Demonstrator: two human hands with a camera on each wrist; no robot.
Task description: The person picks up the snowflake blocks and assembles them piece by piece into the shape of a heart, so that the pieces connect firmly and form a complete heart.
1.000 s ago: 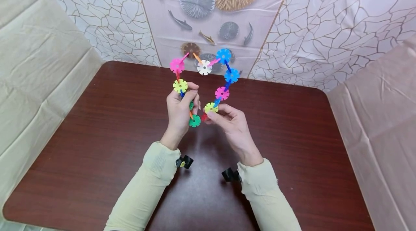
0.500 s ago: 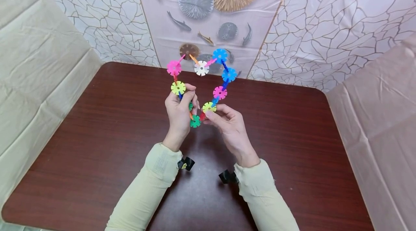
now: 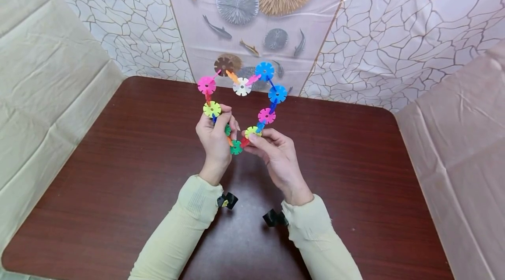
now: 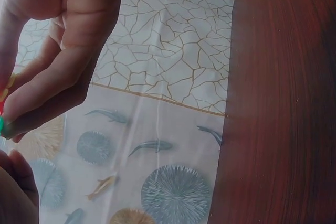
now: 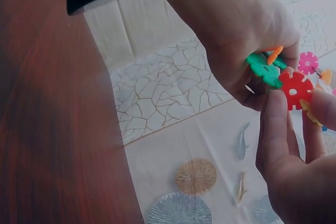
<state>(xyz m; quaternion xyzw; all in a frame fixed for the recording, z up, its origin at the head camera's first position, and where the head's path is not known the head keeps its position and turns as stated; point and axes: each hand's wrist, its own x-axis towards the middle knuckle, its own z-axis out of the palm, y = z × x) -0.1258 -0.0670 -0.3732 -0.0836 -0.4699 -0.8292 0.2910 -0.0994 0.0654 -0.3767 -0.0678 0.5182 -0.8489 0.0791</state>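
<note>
A heart-shaped loop of slotted plastic snowflake discs is held up over the table. Its top dips at a white disc (image 3: 242, 86) between a brown disc (image 3: 223, 66) and a blue disc (image 3: 264, 71). On the loop's left side my left hand (image 3: 215, 142) grips it below a yellow disc (image 3: 211, 109), its fingers partly hiding a green one. My right hand (image 3: 282, 157) pinches another yellow disc (image 3: 253, 132) between thumb and fingers. At the bottom tip, a red disc (image 5: 296, 91) meets the lower green disc (image 5: 264, 70) edge to edge in the right wrist view.
A dark reddish-brown table (image 3: 130, 175) with rounded corners lies beneath both arms. Behind it hangs a patterned sheet (image 3: 252, 30), and plain beige cloth (image 3: 461, 140) flanks the sides. Black camera mounts (image 3: 275, 217) jut inward from the cuffs.
The loop has shifted slightly left and its top has dipped a little. My right hand has come nearer the left, narrowing the gap between the red and green discs at the bottom.
</note>
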